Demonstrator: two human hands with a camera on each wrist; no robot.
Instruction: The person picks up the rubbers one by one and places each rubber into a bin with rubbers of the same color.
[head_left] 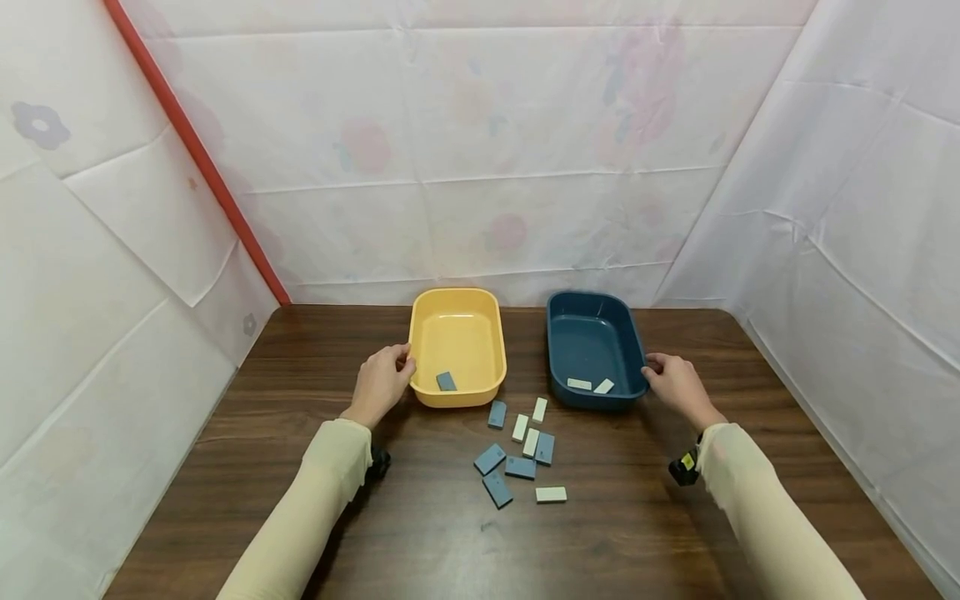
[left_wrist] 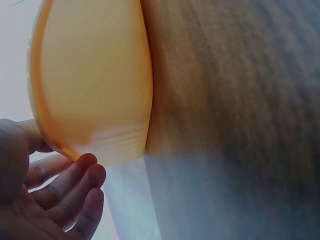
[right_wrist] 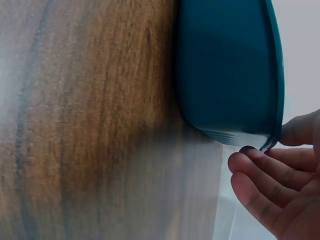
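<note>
The left hand (head_left: 380,385) pinches the left rim of a yellow plastic tub (head_left: 457,342), thumb on one side and fingers on the other. On the opposite side, the right hand (head_left: 678,388) pinches the right rim of a dark blue tub (head_left: 592,337) in the same way. One grey-blue block (head_left: 446,382) lies inside the yellow tub, near its front. Two white blocks (head_left: 580,384) are in the front of the blue tub. Both wrist views show thumb and fingers at the rim of the yellow tub (left_wrist: 95,75) and blue tub (right_wrist: 225,70).
Several flat grey-blue blocks (head_left: 521,467) and several white blocks (head_left: 551,495) lie scattered in front of the tubs on the dark wooden table (head_left: 420,533). White patterned sheeting (head_left: 480,150) hangs behind and at both sides, with a red strip (head_left: 198,154) at the left.
</note>
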